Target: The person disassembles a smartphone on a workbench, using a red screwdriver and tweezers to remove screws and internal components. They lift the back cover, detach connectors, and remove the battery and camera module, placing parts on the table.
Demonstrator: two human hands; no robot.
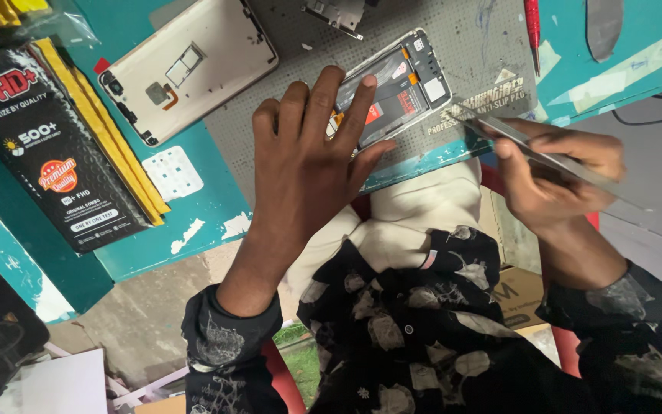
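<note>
An opened phone, back removed and battery showing, lies on a grey mat at the far centre, its long axis slanting from near-left to far-right. The left hand rests flat on the phone's near-left end, fingers spread, grasping nothing. Just right of the phone, the right hand pinches metal tweezers, tip aimed at the phone's near-right edge. The removed back cover lies far left, beside a black box.

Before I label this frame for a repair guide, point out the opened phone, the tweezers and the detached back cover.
opened phone (411,80), head view, exposed battery area.
tweezers (499,132), head view, metal shaft near tip.
back cover (216,54), head view, pale inner face.
</note>
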